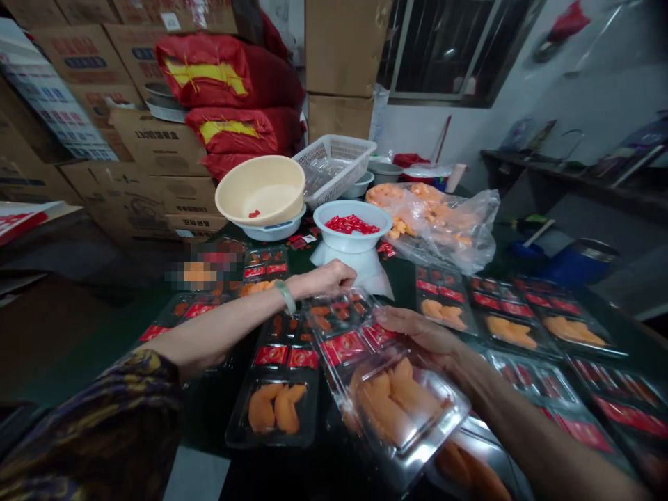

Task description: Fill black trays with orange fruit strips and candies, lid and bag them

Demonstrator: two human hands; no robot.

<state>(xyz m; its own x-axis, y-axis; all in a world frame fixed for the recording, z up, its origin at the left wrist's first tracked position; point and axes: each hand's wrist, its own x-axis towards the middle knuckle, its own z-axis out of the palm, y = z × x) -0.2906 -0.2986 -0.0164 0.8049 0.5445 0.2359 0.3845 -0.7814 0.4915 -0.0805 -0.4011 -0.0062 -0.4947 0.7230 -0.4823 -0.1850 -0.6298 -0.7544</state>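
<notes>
A clear plastic clamshell tray (386, 390) with orange food pieces and red sachets is held tilted over the dark table (401, 278). My left hand (326, 278) grips its far edge, fingers curled over the lid. My right hand (422, 337) holds the tray's right side, fingers stretched under it. Just beyond my left hand stands a white bowl (353, 233) of red sachets on an upturned white bowl.
Several filled black trays (276, 390) cover the table on both sides. A cream basin (261, 189), a white basket (334, 163) and a plastic bag of orange pieces (438, 223) sit behind. Cardboard boxes (156, 142) and red sacks (229, 73) stack at the back left.
</notes>
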